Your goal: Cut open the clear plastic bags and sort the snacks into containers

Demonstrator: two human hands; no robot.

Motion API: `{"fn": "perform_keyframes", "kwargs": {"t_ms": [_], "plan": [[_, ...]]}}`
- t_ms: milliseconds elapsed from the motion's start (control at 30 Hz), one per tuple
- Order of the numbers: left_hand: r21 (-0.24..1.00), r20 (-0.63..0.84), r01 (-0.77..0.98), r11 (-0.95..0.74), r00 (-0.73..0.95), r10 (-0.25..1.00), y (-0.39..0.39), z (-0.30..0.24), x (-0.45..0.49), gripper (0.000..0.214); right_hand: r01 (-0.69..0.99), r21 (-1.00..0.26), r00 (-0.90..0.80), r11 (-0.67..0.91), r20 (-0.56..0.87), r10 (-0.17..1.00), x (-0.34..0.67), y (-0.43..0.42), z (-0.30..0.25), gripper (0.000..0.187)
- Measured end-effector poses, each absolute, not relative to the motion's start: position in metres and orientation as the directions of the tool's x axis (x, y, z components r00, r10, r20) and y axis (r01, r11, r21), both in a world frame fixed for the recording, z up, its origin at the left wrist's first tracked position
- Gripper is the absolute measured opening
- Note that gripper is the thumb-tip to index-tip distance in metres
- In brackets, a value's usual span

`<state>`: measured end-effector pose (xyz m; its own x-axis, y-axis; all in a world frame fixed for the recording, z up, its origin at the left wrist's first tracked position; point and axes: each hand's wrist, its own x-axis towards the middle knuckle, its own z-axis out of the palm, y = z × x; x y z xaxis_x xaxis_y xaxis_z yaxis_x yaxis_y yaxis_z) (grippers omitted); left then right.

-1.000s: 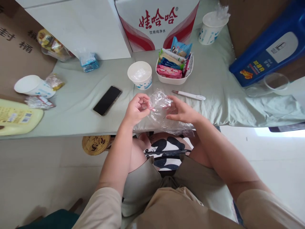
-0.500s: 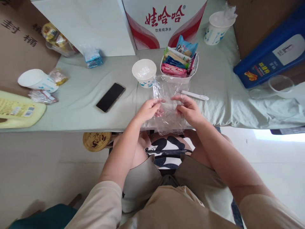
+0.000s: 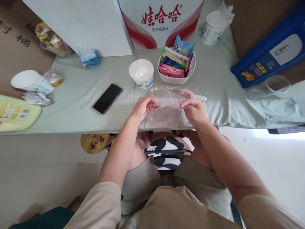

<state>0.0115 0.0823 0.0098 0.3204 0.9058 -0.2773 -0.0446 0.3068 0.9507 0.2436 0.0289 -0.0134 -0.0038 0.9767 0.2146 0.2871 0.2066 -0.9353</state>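
Note:
A clear plastic bag (image 3: 168,113) is stretched between my hands above the table's front edge. My left hand (image 3: 145,106) pinches its left side, fingers curled. On its right side, my right hand (image 3: 193,106) grips the plastic between thumb and fingers. Behind my right hand lies a white-handled tool (image 3: 202,98), mostly covered by the hand and the bag. Just beyond the bag stand a paper cup (image 3: 141,73) with crumpled clear plastic inside and a white basket (image 3: 173,79) of wrapped snacks.
A phone (image 3: 108,98) lies left of the cup. Farther left are a tipped paper cup (image 3: 30,81) and a pale yellow jug (image 3: 20,113). A white carton (image 3: 162,38) stands behind. At right are another paper cup (image 3: 212,33), a blue container (image 3: 267,54) and a clear plastic cup (image 3: 277,86).
The bag has come down from the basket's front and is now spread wider sideways. My right hand has closed on its edge, and my hands are slightly farther apart.

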Motion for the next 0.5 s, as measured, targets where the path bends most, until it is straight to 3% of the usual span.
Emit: {"fn": "perform_keyframes", "kwargs": {"t_ms": [100,267,400,500], "plan": [[0.966,-0.257,0.019,0.258,0.203,0.945,0.087,0.003,0.014,0.051,0.410,-0.867,-0.053,0.283,0.287,0.956,0.247,0.028,-0.013,0.026],[0.980,-0.193,0.075,0.186,0.101,0.976,0.089,-0.003,0.015,0.043,0.677,-0.637,-0.227,0.368,0.296,0.928,0.242,0.021,-0.011,0.032],[0.985,-0.155,0.092,0.149,0.062,0.986,0.089,-0.003,0.013,0.032,0.699,-0.535,-0.284,0.475,0.402,0.871,0.240,0.019,-0.017,0.033],[0.997,-0.069,0.049,0.063,0.127,0.990,0.086,0.001,0.009,0.026,0.641,-0.570,-0.244,0.514,0.483,0.841,0.241,0.020,-0.023,0.033]]}}
